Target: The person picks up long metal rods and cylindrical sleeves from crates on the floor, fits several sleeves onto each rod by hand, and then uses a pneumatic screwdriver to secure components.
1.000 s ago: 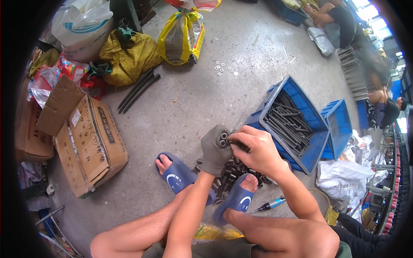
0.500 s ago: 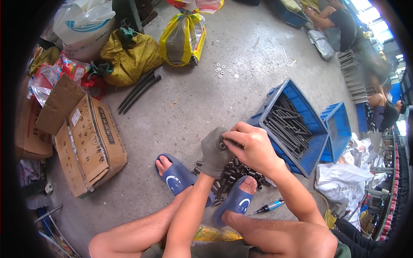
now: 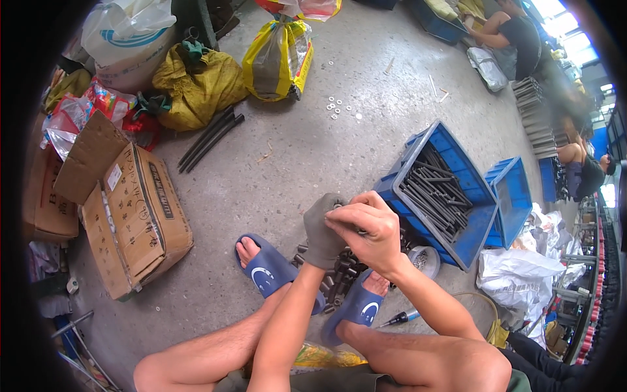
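My left hand, in a grey glove, is closed around a short dark tube piece, mostly hidden by the fingers. My bare right hand meets it, thumb and fingertips pinched at the glove's upper edge; whatever they pinch is too small or covered to make out. Below both hands lies a heap of short dark tube pieces on the floor between my blue slippers. Beside the right wrist sits a round white tub of small metal parts. A blue-and-black power screwdriver lies partly behind my right forearm.
A blue crate of long black rods stands at the right, with another blue crate behind it. An opened cardboard box is at left. Farther off are white washers, black tubes, sacks and seated people.
My right hand has shifted slightly left and down, its fingers now covering the tube end that showed before. The white tub has come into sight beside its wrist.
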A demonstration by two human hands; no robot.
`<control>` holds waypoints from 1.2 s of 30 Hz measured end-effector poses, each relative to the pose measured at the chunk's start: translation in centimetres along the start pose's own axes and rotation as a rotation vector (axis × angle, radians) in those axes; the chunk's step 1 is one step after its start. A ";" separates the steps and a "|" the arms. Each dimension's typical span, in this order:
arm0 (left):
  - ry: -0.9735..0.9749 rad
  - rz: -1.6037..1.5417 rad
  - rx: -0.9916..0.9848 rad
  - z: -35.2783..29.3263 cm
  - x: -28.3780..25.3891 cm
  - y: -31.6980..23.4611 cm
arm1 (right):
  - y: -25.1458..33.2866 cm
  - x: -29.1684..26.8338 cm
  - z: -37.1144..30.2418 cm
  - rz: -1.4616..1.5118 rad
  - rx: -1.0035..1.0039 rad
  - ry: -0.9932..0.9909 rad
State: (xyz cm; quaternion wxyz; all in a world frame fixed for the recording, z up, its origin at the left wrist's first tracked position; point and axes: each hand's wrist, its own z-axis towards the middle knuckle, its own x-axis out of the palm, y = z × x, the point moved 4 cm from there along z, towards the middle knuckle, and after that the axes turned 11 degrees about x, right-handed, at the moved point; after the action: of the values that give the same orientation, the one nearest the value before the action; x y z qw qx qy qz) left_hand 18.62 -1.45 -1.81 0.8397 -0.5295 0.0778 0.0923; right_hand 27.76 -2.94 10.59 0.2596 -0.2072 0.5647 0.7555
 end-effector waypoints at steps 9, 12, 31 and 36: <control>-0.052 -0.043 0.054 0.7 -0.9 -1.2 | -1.0 -0.9 -0.3 -0.055 -0.043 0.025; -0.048 -0.063 -0.005 0.5 -0.8 -1.0 | -1.1 -1.7 -0.2 -0.096 -0.046 0.027; -0.033 -0.044 0.005 0.1 -0.5 -1.0 | -1.0 -1.5 -1.4 -0.211 -0.122 0.037; -0.049 -0.037 -0.003 -0.4 0.2 -0.4 | -1.0 -1.3 -1.9 -0.182 -0.085 0.005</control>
State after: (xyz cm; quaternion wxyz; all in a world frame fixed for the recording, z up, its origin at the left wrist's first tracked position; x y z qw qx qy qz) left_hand 18.87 -1.97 -1.64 0.8422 -0.5296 0.0472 0.0900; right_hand 29.45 -4.75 10.15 0.3166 -0.2704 0.5115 0.7517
